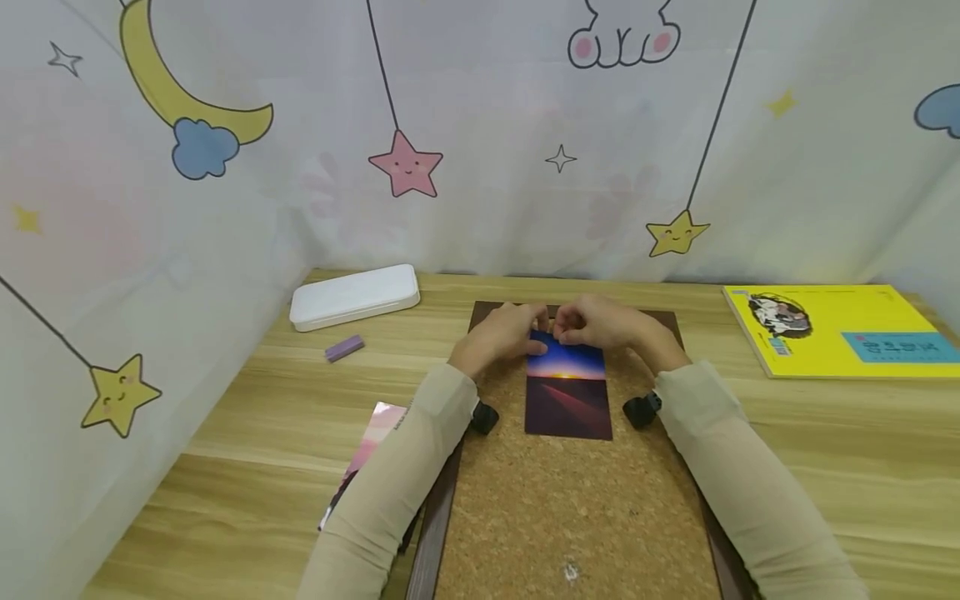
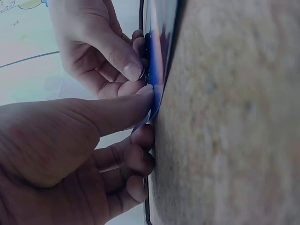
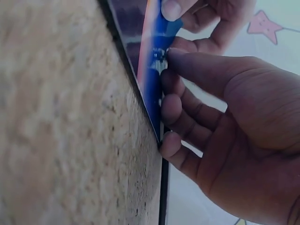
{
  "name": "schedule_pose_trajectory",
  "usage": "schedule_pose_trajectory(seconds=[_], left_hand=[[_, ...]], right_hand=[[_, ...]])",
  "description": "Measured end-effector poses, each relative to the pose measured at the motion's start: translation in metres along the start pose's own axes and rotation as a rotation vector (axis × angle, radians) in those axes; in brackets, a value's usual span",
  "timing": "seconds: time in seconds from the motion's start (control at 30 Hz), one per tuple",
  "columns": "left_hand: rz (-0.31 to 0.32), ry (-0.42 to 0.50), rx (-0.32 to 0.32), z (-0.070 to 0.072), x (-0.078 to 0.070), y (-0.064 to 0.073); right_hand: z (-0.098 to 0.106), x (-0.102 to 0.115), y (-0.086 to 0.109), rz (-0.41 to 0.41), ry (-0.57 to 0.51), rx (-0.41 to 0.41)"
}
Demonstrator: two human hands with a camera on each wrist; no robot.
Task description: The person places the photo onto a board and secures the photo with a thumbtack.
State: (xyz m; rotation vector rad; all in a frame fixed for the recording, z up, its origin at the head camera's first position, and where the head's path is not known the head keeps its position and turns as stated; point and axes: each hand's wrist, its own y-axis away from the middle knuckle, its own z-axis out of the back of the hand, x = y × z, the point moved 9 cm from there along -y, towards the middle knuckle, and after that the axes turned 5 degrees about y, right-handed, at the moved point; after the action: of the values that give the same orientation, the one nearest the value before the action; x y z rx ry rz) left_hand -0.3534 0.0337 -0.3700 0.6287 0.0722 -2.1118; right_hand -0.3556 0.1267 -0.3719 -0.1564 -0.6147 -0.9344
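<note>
Gripping at the picture's upper-left corner of a sunset card, the left hand pinches; the right hand pinches a small shiny piece at the top edge. Just below and right of frame centre, the card looks light, bendable and glossy, best held by its edges. Its long axis runs up-down, blue end uppermost, over a cork board on the bench.

Corkboard btm edge off-frame

card on corkboard, book right
</note>
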Motion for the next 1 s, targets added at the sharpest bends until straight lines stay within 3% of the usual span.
schedule_pose_trajectory(seconds=[0.27, 0.6, 1.0], left_hand=[[0.026, -0.018, 0.010, -0.003, 0.002, 0.000], [0.077, -0.027, 0.004, -0.002, 0.004, -0.001], [0.080, -0.068, -0.009, 0.000, 0.004, -0.001]], right_hand=[[-0.002, -0.006, -0.001, -0.035, -0.010, 0.001], [-0.005, -0.010, -0.005, -0.145, -0.025, 0.014], [-0.006, -0.014, -0.005, -0.203, 0.025, 0.027]])
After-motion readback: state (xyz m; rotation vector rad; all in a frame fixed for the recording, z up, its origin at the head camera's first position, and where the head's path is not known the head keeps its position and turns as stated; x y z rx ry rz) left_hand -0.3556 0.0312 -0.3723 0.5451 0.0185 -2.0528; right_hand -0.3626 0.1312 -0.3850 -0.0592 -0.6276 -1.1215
